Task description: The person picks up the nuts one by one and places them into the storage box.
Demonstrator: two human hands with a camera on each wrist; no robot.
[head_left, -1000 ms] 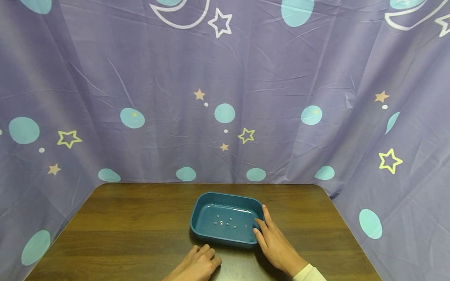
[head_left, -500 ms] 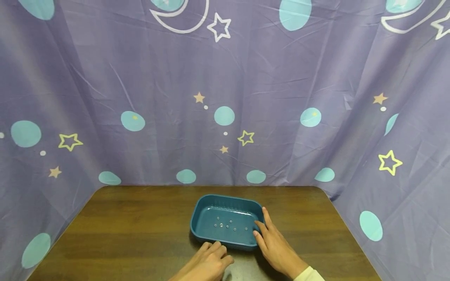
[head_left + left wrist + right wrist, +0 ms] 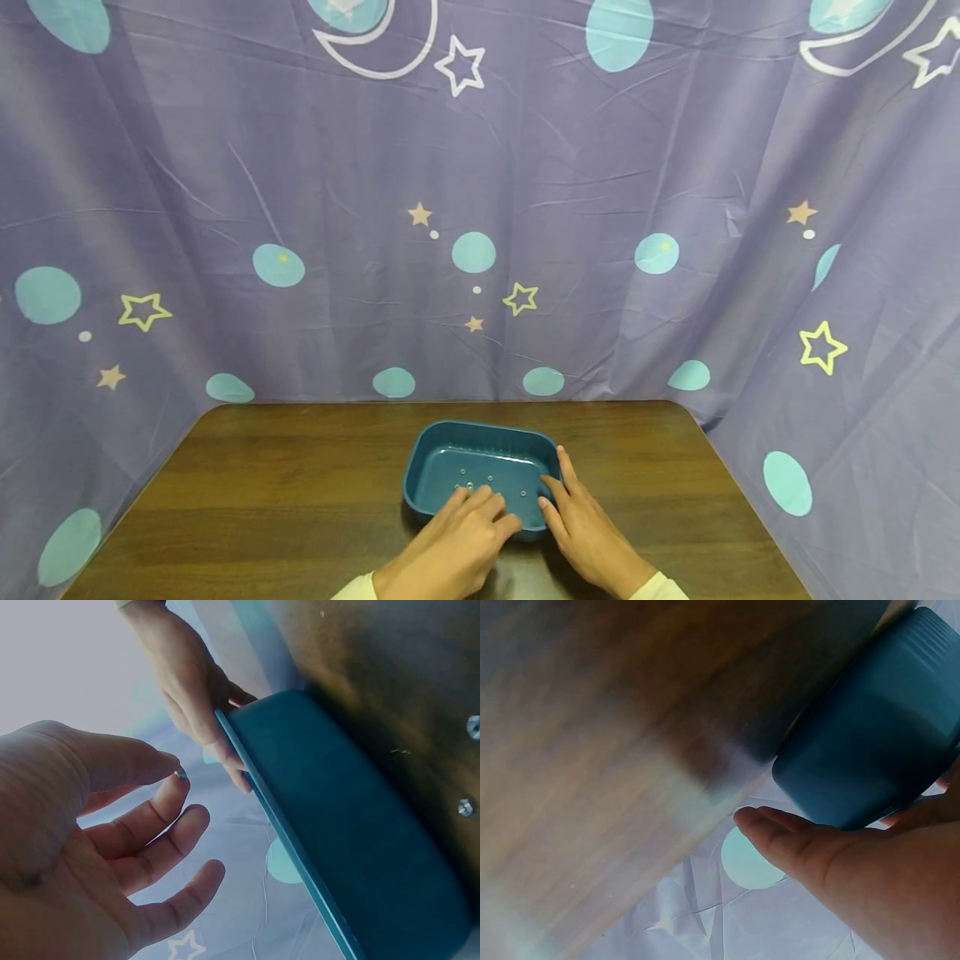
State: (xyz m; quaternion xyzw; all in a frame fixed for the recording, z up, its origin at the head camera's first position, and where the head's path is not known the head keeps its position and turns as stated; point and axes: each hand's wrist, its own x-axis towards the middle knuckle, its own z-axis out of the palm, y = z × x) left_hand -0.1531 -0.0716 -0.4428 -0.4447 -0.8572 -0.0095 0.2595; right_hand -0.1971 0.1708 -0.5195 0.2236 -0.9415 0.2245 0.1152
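Observation:
A blue-green rectangular tray (image 3: 483,433) rests on the wooden table, with several tiny ring-shaped metal pieces on its floor. Over its front rim hangs my left hand (image 3: 457,542). In the left wrist view, the thumb and index finger of that hand pinch a tiny metal nut (image 3: 181,772), mostly covered by the fingertips; the other fingers are loosely bent. At the tray's right end, my right hand (image 3: 588,533) holds the rim, some fingers bent inside and others along the outside. The right wrist view shows part of this hand (image 3: 885,862) against the outer wall.
Loose metal nuts (image 3: 466,807) lie on the table in front of the tray, seen in the left wrist view. Brown wooden tabletop (image 3: 285,483) extends around the tray. A purple curtain (image 3: 360,333) with stars and moons encloses the back and sides.
My left hand has moved forward and right from the table before the tray to above its front rim, carrying the nut. The right hand stays on the tray; the view has tilted slightly upward.

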